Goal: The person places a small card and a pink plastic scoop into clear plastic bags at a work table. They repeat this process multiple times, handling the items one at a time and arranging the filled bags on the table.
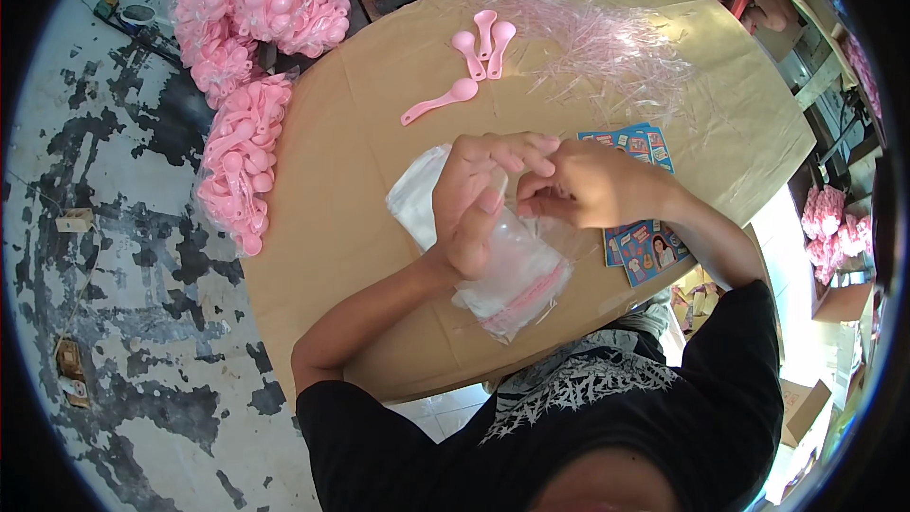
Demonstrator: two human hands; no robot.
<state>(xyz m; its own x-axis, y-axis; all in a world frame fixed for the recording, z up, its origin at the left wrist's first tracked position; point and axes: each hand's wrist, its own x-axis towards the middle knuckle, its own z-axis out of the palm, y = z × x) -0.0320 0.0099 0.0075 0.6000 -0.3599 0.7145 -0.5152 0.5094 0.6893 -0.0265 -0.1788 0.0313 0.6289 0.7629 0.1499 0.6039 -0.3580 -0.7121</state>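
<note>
Above a pile of clear plastic bags [517,275], my left hand [464,194] is held with its fingers curved and its thumb apart from them. Its fingertips reach toward my right hand [602,180], whose fingers are pinched together. Thin clear film shows just below the right fingertips; what they pinch is hard to make out. A whitish stack of bags [414,192] lies left of my left hand. Under and beside my right wrist are blue printed cards [649,251], partly covered by the forearm.
Several pink plastic spoons [464,90] lie farther back on the brown-covered table [351,152]. Behind the cards spreads a heap of thin clear plastic strips [616,43]. Big bags of pink spoons [242,152] stand along the left edge. A person [773,9] is at the far right.
</note>
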